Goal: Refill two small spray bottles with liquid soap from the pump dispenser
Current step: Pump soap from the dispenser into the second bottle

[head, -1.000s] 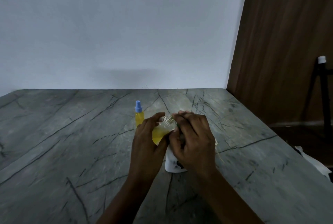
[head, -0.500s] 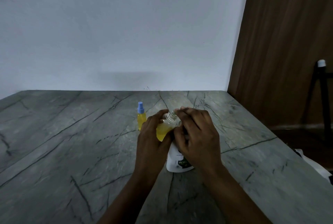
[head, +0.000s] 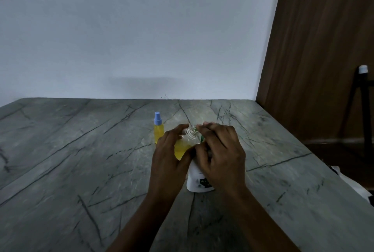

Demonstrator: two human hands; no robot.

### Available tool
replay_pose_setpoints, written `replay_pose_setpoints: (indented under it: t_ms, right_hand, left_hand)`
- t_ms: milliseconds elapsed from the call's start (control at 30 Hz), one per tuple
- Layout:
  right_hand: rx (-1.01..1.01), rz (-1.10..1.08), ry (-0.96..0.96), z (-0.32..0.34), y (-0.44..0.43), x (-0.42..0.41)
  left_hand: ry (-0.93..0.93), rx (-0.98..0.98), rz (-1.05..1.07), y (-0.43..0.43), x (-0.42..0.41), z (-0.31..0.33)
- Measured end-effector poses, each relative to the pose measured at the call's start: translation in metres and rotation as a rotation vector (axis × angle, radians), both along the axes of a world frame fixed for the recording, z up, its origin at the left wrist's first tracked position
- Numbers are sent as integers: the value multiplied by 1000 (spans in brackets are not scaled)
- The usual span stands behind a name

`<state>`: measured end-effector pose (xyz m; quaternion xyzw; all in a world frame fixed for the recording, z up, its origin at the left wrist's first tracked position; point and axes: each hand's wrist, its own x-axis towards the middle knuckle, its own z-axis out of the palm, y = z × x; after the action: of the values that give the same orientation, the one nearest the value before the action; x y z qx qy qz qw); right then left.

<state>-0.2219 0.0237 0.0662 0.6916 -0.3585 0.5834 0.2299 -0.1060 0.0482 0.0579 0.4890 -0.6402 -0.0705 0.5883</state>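
Note:
My left hand (head: 170, 162) grips a small clear spray bottle (head: 185, 144) with no cap, tilted, yellow soap filling its lower part and its threaded neck pointing up and right. My right hand (head: 220, 156) lies curled over the top of the white pump dispenser (head: 197, 181), whose pump head is hidden under the fingers. The bottle's neck sits right at my right fingertips. A second small spray bottle (head: 158, 130), full of yellow liquid and with a blue cap, stands upright just behind my left hand.
The grey veined stone table (head: 81, 160) ends against a white wall at the back. Its right edge drops off beside a brown wooden door (head: 323, 49). A dark stand (head: 364, 99) and something white (head: 354, 185) lie past that edge.
Both hands and the open bottle stay in nearly the same place. The bottle's tilt shifts slightly and the view drifts a little.

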Motion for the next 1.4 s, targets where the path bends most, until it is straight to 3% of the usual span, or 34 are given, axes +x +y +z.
replay_pose_setpoints:
  t_ms: [433, 967, 1400]
  right_hand:
    - [37, 10, 0, -2, 4, 1]
    - [-37, 2, 176, 5, -2, -8]
    - [-13, 44, 70, -3, -3, -4]
  left_hand:
    - [37, 39, -8, -2, 4, -4]
    - [78, 24, 3, 2, -4, 5]
    - [35, 12, 3, 1, -1, 0]
